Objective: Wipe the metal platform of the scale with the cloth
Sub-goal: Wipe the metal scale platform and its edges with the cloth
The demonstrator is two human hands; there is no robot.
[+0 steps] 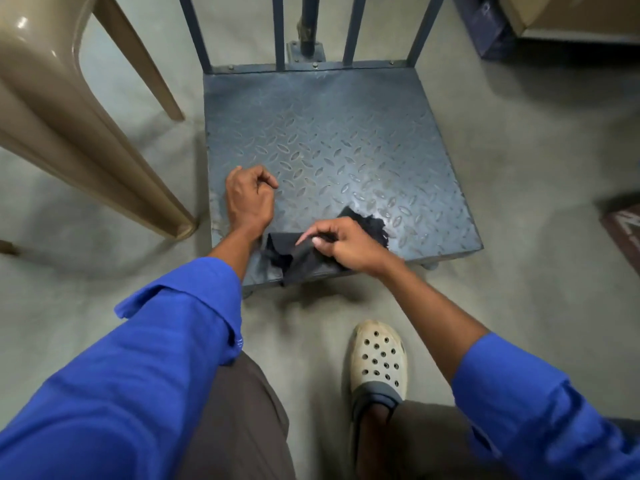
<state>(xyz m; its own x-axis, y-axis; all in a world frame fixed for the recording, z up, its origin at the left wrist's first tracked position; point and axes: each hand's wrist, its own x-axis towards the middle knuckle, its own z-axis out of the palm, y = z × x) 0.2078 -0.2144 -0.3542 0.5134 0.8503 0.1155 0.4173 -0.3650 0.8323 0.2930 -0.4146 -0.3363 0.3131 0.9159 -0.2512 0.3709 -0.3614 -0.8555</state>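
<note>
The scale's blue-grey metal platform [332, 143] has a diamond-tread surface and sits low on the floor, with upright bars at its far edge. A dark cloth [304, 259] lies crumpled over the platform's near edge. My right hand [343, 245] pinches the cloth between thumb and fingers, with the index finger pointing left. My left hand [247, 197] hovers over the platform's near-left corner, fingers curled loosely with nothing in them, a little left of the cloth.
A beige plastic chair [69, 109] stands just left of the platform. My foot in a white perforated clog [379, 358] rests on the grey floor in front of the scale. Boxes [554, 19] sit at the far right, a dark mat [623, 226] at the right edge.
</note>
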